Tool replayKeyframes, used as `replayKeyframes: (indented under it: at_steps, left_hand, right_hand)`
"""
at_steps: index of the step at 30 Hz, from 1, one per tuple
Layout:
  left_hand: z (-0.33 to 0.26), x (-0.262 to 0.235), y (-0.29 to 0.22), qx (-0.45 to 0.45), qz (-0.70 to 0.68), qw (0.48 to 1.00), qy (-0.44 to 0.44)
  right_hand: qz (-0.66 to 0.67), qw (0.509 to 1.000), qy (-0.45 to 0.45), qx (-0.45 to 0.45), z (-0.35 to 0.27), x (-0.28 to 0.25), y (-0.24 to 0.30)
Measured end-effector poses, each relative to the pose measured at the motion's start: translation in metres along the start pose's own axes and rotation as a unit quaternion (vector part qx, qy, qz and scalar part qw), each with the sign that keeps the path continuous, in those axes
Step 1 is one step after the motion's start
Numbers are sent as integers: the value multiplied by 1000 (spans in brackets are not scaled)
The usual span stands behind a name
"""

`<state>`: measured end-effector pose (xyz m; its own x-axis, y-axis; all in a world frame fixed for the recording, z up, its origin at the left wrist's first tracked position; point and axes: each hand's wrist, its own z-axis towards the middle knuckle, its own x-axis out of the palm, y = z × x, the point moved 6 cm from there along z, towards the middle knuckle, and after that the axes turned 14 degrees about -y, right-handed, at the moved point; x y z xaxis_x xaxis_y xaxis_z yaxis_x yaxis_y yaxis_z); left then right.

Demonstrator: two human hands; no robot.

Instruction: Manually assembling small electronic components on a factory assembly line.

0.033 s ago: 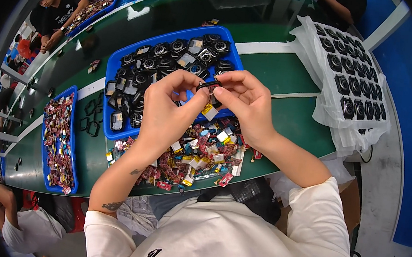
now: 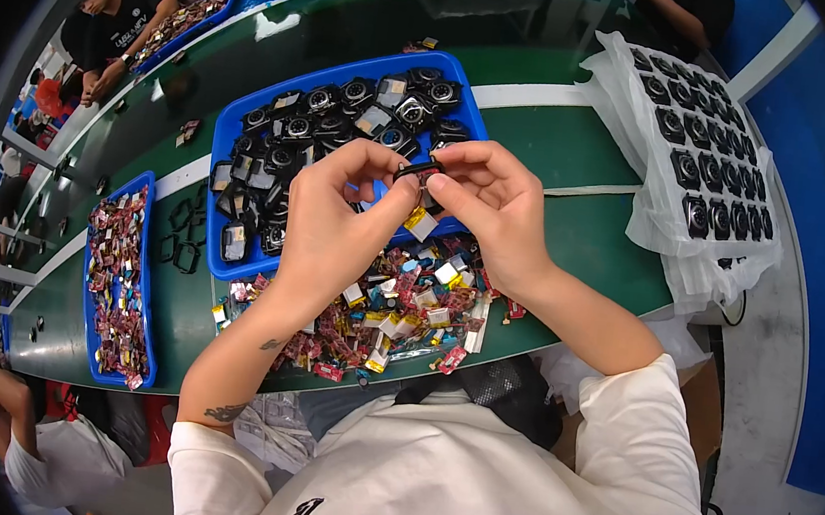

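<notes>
Both of my hands meet over the near edge of a blue tray (image 2: 226,142) of black smartwatch cases (image 2: 297,128). Between them is a small black watch case (image 2: 420,169), with something reddish showing at its opening. My left hand (image 2: 341,220) is closed, pinching the case's left side with thumb and fingers. My right hand (image 2: 498,206) is closed on its right side, the thumb pressing near the opening. A silver-and-yellow battery (image 2: 420,223) shows just below the thumbs; whether it is joined to the case I cannot tell. Under my wrists lies a heap of red circuit boards and batteries (image 2: 397,306).
A narrow blue tray (image 2: 151,331) of red boards stands left, beside empty black frames (image 2: 187,256). At right, a white-wrapped tray (image 2: 640,196) holds rows of watch cases. A co-worker (image 2: 126,21) sits across the green table (image 2: 595,247); other people are around.
</notes>
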<state>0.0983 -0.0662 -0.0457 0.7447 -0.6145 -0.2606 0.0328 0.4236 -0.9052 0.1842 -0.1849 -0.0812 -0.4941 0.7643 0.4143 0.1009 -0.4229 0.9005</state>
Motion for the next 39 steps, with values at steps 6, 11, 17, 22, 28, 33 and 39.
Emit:
replayKeyframes:
  at_steps: [6, 11, 17, 22, 28, 33, 39]
  left_hand:
    - [0, 0, 2, 0, 17, 1000, -4]
    - [-1, 1, 0, 13, 24, 1000, -3]
    - [-2, 0, -3, 0, 17, 1000, 24]
    - [-9, -6, -12, 40, 22, 998, 51]
    - [-9, -5, -6, -14, -8, 998, 63]
    - [-9, -3, -7, 17, 8, 999, 42]
    - [-13, -3, -31, 223, 160, 960, -50]
  right_hand:
    - [19, 1000, 7, -5, 1, 0, -3]
    - [7, 1000, 4, -15, 0, 0, -3]
    - [4, 999, 1, -44, -1, -1, 0]
    - [-8, 998, -7, -58, -1, -3, 1]
    - [-19, 997, -10, -79, -3, -1, 4]
    - [-15, 997, -21, -70, -4, -2, 2]
    - [-18, 997, -38, -58, -3, -3, 0]
